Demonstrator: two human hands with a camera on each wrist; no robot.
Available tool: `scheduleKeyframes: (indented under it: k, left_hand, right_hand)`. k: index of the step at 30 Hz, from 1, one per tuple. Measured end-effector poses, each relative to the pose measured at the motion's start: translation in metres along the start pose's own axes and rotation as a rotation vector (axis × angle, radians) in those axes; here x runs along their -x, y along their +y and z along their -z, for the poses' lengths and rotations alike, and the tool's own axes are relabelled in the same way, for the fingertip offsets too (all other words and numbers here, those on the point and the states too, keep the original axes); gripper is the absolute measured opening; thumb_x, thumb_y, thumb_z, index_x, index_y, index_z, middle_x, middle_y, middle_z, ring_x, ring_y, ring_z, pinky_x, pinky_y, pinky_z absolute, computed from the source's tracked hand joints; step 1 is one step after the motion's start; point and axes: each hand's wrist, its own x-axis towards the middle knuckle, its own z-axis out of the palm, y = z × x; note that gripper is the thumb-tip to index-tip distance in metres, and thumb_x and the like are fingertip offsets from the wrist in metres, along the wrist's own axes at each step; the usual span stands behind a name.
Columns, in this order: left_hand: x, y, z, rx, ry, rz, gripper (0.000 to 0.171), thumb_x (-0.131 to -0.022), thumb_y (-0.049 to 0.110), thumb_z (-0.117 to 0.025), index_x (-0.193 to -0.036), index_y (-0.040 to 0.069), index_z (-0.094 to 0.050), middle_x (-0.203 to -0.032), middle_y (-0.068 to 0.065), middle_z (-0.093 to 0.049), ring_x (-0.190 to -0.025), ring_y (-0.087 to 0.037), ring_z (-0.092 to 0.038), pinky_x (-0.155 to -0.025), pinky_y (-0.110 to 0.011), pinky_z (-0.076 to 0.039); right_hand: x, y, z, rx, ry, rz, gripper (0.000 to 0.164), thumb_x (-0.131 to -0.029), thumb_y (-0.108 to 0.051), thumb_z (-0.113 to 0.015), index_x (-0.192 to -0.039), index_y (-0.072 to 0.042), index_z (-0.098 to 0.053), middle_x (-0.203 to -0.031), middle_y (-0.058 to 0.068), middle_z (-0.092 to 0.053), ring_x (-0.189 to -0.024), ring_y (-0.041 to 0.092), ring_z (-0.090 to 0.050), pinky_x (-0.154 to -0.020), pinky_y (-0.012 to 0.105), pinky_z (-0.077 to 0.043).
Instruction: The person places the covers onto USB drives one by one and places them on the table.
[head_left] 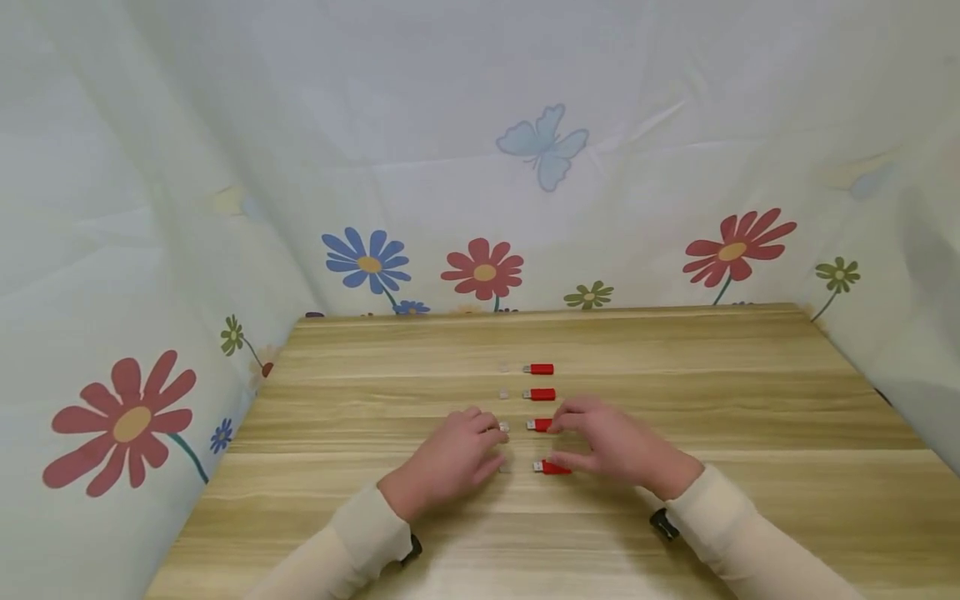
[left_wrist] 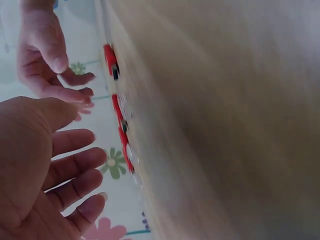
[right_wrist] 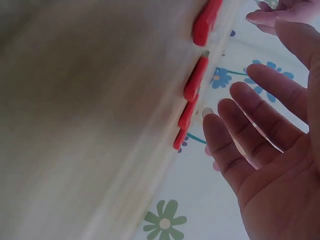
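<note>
Four red USB flash drives (head_left: pixel 543 394) are lying in a column on the desk (head_left: pixel 360 367), all uncapped; four clear caps (head_left: pixel 504 393) are sitting apart, just left. Left hand (head_left: pixel 456 454) is hovering by near caps, right hand (head_left: pixel 617 443) by near drives; both loose grips are holding nothing.

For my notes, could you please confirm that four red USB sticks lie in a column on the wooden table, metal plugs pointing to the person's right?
Not quite: the metal plugs point to the person's left, as the head view shows. Four red USB sticks do lie in a column.
</note>
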Motion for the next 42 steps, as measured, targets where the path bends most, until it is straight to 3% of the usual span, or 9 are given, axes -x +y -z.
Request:
scheduleKeyframes:
  k: [8,17,29,35,42]
  left_hand:
    - [-0.001,0.009,-0.004,-0.018,0.001,-0.018,0.024,-0.100,0.035,-0.066,-0.113,0.016,-0.074,-0.119,0.003,-0.069,-0.109,-0.017,-0.060,-0.097,-0.038,-0.051]
    - [0.001,0.012,-0.006,-0.057,-0.004,-0.016,0.025,-0.099,0.037,-0.066,-0.112,0.017,-0.075,-0.126,0.000,-0.070,-0.123,-0.020,-0.060,-0.107,-0.040,-0.048]
    - [-0.003,0.013,-0.009,-0.100,-0.009,-0.017,0.019,-0.098,0.034,-0.068,-0.104,0.018,-0.075,-0.108,0.004,-0.069,-0.100,-0.016,-0.059,-0.095,-0.035,-0.051]
    - [-0.006,0.013,-0.012,-0.090,-0.014,-0.025,0.013,-0.095,0.029,-0.071,-0.094,0.017,-0.074,-0.096,0.005,-0.065,-0.087,-0.015,-0.054,-0.085,-0.031,-0.051]
    - [-0.007,0.013,-0.012,-0.087,-0.031,-0.012,0.014,-0.094,0.028,-0.072,-0.087,0.017,-0.074,-0.089,0.006,-0.062,-0.084,-0.014,-0.052,-0.083,-0.030,-0.050]
  right_hand:
    - [0.005,-0.003,-0.007,0.003,-0.020,0.043,0.027,-0.089,-0.035,-0.080,-0.106,-0.013,-0.077,-0.102,-0.004,-0.066,-0.091,0.011,-0.063,-0.084,0.030,-0.057]
    - [0.003,-0.007,-0.012,0.048,-0.069,0.056,0.024,-0.089,-0.032,-0.080,-0.105,-0.014,-0.077,-0.103,-0.005,-0.068,-0.090,0.006,-0.061,-0.084,0.030,-0.057]
    - [0.000,-0.006,-0.016,0.093,-0.070,0.101,0.020,-0.087,-0.027,-0.083,-0.101,-0.014,-0.077,-0.097,-0.007,-0.065,-0.085,0.004,-0.057,-0.080,0.028,-0.056]
    - [-0.004,-0.009,-0.017,0.076,-0.128,0.049,0.015,-0.086,-0.025,-0.083,-0.095,-0.016,-0.076,-0.089,-0.008,-0.061,-0.077,0.003,-0.049,-0.072,0.023,-0.051]
    - [-0.006,-0.011,-0.016,0.075,-0.150,0.037,0.010,-0.087,-0.021,-0.082,-0.091,-0.015,-0.075,-0.085,-0.007,-0.058,-0.073,0.003,-0.047,-0.068,0.021,-0.047]
